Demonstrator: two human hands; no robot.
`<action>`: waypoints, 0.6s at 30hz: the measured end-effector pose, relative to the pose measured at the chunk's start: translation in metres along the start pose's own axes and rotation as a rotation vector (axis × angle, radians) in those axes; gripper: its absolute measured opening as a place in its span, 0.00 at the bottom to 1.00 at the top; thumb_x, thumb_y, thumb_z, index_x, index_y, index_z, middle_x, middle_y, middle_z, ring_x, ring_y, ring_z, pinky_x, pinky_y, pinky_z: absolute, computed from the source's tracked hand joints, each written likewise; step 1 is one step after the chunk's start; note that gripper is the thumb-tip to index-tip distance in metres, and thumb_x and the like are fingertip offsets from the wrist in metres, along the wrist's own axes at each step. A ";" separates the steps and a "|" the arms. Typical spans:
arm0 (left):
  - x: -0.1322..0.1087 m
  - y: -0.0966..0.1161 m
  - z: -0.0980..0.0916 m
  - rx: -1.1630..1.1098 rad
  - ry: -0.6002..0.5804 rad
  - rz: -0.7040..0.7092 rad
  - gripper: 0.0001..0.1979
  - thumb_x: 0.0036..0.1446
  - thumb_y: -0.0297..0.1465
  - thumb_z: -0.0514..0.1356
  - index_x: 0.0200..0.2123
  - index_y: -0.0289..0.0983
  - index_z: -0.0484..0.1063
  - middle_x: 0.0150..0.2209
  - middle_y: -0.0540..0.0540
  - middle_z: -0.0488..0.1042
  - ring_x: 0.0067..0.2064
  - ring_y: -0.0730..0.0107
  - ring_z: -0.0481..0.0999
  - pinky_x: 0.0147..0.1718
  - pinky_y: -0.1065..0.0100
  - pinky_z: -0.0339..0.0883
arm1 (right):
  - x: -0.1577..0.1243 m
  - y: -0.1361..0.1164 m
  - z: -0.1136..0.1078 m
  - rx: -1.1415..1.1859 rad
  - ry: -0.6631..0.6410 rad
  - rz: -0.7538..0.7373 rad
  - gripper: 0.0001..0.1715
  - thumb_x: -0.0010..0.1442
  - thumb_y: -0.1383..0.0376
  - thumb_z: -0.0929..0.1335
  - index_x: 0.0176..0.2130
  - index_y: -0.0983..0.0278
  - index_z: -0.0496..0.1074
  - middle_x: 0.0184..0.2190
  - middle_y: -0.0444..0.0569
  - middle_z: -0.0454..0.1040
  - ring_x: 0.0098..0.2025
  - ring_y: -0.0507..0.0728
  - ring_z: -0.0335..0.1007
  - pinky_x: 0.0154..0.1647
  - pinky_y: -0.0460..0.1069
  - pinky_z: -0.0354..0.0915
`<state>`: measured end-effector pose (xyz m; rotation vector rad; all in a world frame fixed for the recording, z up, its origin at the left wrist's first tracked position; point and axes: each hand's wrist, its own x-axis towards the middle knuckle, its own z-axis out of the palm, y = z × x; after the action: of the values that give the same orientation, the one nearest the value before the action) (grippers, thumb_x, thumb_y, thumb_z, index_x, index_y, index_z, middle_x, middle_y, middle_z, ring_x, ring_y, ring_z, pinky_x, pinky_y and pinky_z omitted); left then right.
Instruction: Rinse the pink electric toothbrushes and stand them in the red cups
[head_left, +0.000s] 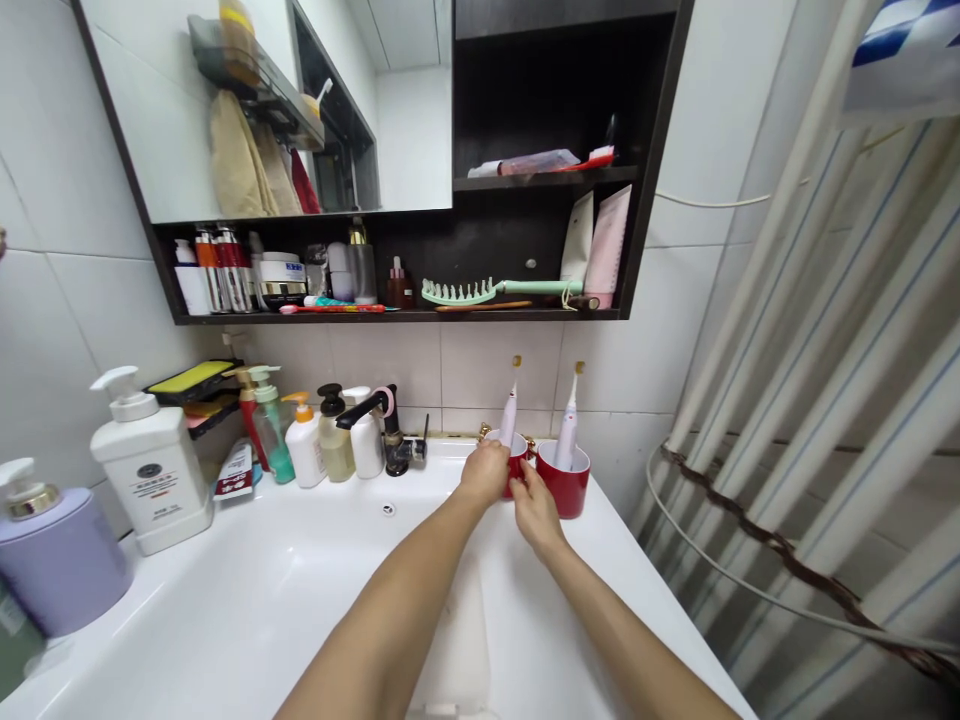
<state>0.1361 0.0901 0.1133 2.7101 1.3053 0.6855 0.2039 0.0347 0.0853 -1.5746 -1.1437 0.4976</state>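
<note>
At the back right of the sink counter stand two red cups with white insides. My left hand (486,472) is closed around the left side of the left red cup (517,463). With bent fingers, my right hand (537,512) grips the same cup from its right side, partly hidden behind the fingers. A pale pink electric toothbrush (509,418) stands upright in it. Close beside my right hand is the right red cup (568,492), holding a white electric toothbrush (568,430) that tilts slightly. Small gold-coloured pieces show at the cups' rims.
A black faucet (391,440) rises behind the white sink basin (247,610). Several pump bottles (306,445) line the back left, with a large white bottle (154,480) nearer. Overhead hangs a dark mirror cabinet (405,318) bearing a green hairbrush (480,291). White pipes (750,400) stand at right.
</note>
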 end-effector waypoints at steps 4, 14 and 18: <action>-0.005 0.002 -0.004 -0.034 0.067 0.002 0.14 0.42 0.23 0.48 0.35 0.32 0.63 0.36 0.43 0.64 0.41 0.66 0.59 0.38 0.69 0.53 | 0.001 -0.001 -0.003 0.036 0.021 0.010 0.30 0.43 0.64 0.57 0.47 0.74 0.56 0.46 0.57 0.59 0.47 0.58 0.54 0.46 0.50 0.51; -0.079 0.026 -0.100 -1.558 0.222 -0.030 0.35 0.39 0.24 0.52 0.50 0.41 0.37 0.19 0.58 0.57 0.18 0.83 0.56 0.21 0.75 0.52 | -0.045 -0.085 -0.039 0.324 -0.054 -0.191 0.34 0.45 0.64 0.58 0.51 0.56 0.41 0.16 0.35 0.56 0.16 0.46 0.53 0.18 0.42 0.56; -0.109 0.048 -0.137 -1.752 0.127 0.125 0.38 0.38 0.23 0.53 0.50 0.46 0.34 0.18 0.59 0.57 0.18 0.84 0.56 0.21 0.75 0.51 | -0.076 -0.128 -0.050 0.731 -0.302 -0.390 0.37 0.44 0.67 0.60 0.50 0.51 0.39 0.17 0.34 0.55 0.15 0.44 0.49 0.15 0.40 0.52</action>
<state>0.0552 -0.0419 0.2078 1.2430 0.1185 1.1696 0.1567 -0.0605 0.2008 -0.6419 -1.2615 0.7930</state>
